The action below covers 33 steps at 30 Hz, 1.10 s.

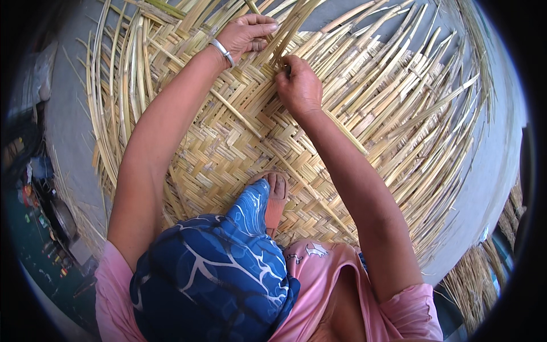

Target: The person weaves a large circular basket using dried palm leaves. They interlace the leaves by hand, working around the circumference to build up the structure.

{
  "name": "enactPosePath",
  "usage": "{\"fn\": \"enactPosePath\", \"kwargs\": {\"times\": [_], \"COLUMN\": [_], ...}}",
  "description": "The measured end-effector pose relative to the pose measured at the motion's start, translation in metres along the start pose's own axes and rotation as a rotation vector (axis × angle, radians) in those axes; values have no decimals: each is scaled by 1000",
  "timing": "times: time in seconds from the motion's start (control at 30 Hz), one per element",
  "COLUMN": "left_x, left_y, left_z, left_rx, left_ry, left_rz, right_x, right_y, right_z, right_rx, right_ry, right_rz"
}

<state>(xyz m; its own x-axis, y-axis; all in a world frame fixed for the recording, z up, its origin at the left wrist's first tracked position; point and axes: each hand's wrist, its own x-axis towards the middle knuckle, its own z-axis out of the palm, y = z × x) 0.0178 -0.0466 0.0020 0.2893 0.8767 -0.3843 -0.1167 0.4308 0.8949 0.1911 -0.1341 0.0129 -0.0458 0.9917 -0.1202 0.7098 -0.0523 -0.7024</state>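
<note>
A large woven mat (222, 145) of pale split reed in a herringbone pattern spreads beneath me. At its far edge, my left hand (248, 35), with a silver bangle on the wrist, has its fingers bent against a raised bundle of split reed strips (296, 21). Close by on the right, my right hand (299, 88) is closed in a pinch at the foot of the same strips, where they meet the weave; its fingertips are partly hidden. My bare foot (276, 187), with an orange-brown band over it, rests on the mat.
Long loose strip ends (399, 108) fan out on the right, and more (105, 85) curve along the left. Grey floor (493, 165) surrounds the mat. Bundled dry stalks (476, 282) lie at the lower right. Assorted small items (51, 233) are at the far left.
</note>
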Motion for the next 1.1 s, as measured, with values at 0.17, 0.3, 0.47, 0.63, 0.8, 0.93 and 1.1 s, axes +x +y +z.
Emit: {"fn": "enactPosePath", "kwargs": {"times": [0.17,0.3,0.47,0.63,0.8,0.93,1.1], "left_x": [-18,-33,-33,-39,-41,-27,8], "left_y": [-10,-15,-7,13,23,31,34], "left_z": [-10,-14,-21,-61,-93,-92,-80], "left_rx": [320,726,313,-163,-297,-159,237], "left_ry": [321,453,401,404,167,94,79], "left_rz": [20,158,32,116,106,133,38], "right_x": [-2,-4,8,22,44,54,57], "right_y": [1,1,-4,-18,-42,-48,-46], "right_z": [5,3,-12,-13,13,23,23], "right_rx": [-5,-151,-415,-416,-224,-120,78], "right_ry": [93,2,-231,-213,-168,-182,-143], "right_rz": [-38,-147,-323,-438,-310,-137,46]}}
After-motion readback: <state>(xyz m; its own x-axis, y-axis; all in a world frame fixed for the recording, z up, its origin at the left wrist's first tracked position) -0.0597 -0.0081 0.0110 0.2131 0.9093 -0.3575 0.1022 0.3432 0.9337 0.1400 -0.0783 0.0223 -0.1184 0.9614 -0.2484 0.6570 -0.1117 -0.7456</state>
